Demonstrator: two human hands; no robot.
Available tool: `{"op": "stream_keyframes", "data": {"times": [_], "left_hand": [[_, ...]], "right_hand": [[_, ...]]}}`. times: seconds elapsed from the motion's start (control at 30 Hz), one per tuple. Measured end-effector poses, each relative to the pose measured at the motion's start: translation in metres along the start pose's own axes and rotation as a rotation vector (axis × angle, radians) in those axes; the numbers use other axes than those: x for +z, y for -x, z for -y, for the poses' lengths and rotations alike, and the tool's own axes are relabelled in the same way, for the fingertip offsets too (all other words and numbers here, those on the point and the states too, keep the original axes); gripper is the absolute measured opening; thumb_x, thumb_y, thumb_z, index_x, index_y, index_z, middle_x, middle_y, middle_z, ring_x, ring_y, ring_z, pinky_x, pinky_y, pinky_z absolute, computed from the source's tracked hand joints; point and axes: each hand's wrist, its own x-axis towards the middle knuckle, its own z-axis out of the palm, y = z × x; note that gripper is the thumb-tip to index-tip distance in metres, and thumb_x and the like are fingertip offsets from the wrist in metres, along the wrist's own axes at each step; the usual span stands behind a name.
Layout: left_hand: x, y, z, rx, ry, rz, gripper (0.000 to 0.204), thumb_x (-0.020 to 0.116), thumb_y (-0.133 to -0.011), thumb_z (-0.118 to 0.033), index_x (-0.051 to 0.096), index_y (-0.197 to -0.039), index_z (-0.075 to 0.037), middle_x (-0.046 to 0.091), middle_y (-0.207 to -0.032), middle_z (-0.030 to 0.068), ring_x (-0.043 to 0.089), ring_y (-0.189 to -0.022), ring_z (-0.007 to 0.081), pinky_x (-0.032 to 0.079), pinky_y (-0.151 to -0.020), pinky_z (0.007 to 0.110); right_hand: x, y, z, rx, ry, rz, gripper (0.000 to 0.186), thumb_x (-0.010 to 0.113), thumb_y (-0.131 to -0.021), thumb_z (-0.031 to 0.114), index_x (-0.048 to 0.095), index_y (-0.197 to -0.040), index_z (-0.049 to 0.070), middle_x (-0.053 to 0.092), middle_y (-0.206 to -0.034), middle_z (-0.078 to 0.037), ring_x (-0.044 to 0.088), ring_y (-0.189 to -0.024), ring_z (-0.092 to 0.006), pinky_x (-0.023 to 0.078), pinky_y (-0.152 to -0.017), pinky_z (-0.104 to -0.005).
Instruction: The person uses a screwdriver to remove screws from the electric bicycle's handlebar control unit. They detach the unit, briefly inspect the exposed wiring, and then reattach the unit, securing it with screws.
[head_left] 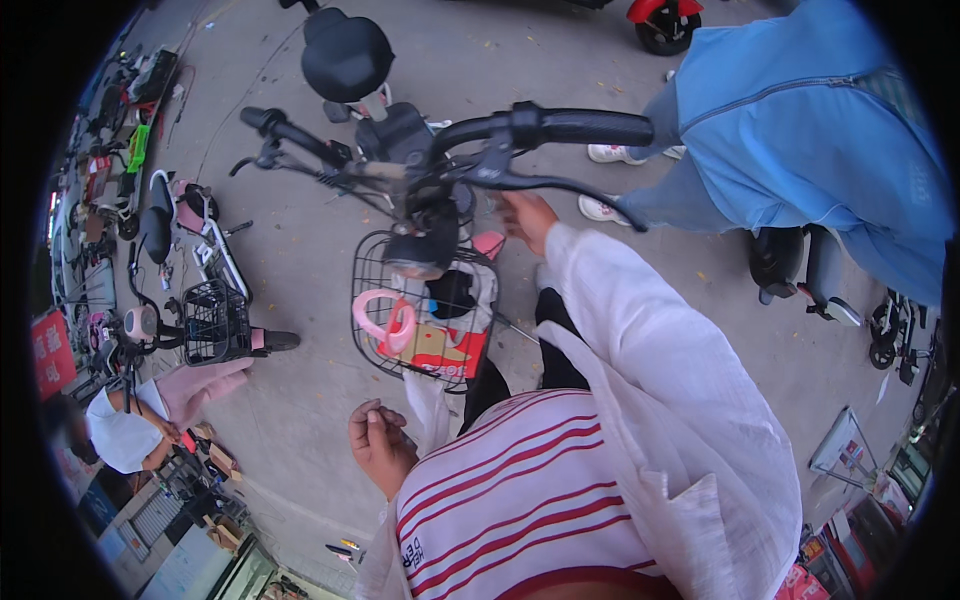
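Note:
An electric bike stands in front of me, with its handlebar point(585, 127) and brake lever point(560, 182) nearest the right. Its black wire basket point(372, 345) holds a pink ring-shaped thing point(400, 330), a red and yellow box point(452, 352) and a black item point(455, 292). My right hand point(530, 218) reaches below the brake lever beside the front column; its fingers are smeared and partly hidden, so any grip cannot be told. Low in front of my striped shirt, my left hand point(383, 447) has curled fingers, nothing visible in it, apart from the basket.
Close on the right stands a person in a blue jacket point(800, 130). Left are a white electric bike with a black basket point(213, 320) and a person in a white top point(125, 428), bent over. A red-fendered wheel point(668, 28) is at the top; several parked vehicles line the left edge.

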Motion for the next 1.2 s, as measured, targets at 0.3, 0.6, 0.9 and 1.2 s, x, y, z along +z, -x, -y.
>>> {"op": "stream_keyframes", "data": {"times": [0.3,0.6,0.9,1.2], "left_hand": [[0.064,0.012,-0.001,-0.017,-0.111,-0.025,0.019,0.056,-0.100,-0.015,0.059,-0.112,0.000,0.057,-0.079,0.0061,0.055,-0.072,0.0138,0.046,-0.068,0.027],[0.078,0.033,0.005,-0.110,-0.072,-0.133,0.014,0.055,-0.098,-0.009,0.061,-0.105,0.002,0.059,-0.080,0.0054,0.053,-0.072,0.0127,0.043,-0.070,0.026],[0.051,0.045,0.001,-0.049,0.046,-0.238,0.014,0.057,-0.098,-0.011,0.063,-0.103,0.000,0.062,-0.079,0.0042,0.054,-0.069,0.0104,0.042,-0.065,0.024],[0.022,0.041,-0.007,0.069,0.153,-0.235,0.015,0.058,-0.098,-0.011,0.063,-0.104,0.001,0.063,-0.081,0.0048,0.056,-0.071,0.0112,0.047,-0.066,0.025]], "right_hand": [[0.046,-0.082,0.088,-0.064,0.148,0.365,0.057,0.049,-0.100,0.048,0.056,-0.131,0.000,0.060,-0.124,-0.014,0.057,-0.110,-0.0217,0.045,-0.095,-0.0362],[0.056,-0.126,0.021,0.190,-0.832,1.576,0.033,0.055,-0.101,0.024,0.052,-0.129,0.007,0.064,-0.108,-0.009,0.064,-0.090,-0.0160,0.053,-0.074,-0.0268],[-0.050,-0.057,-0.001,-0.165,0.477,0.402,0.047,0.054,-0.100,0.040,0.055,-0.130,0.004,0.062,-0.129,-0.011,0.066,-0.101,-0.0212,0.050,-0.075,-0.0304],[-0.044,0.025,-0.001,0.159,0.498,0.150,0.037,0.051,-0.100,0.033,0.060,-0.121,0.004,0.067,-0.110,-0.012,0.065,-0.087,-0.0196,0.050,-0.068,-0.0308]]}}
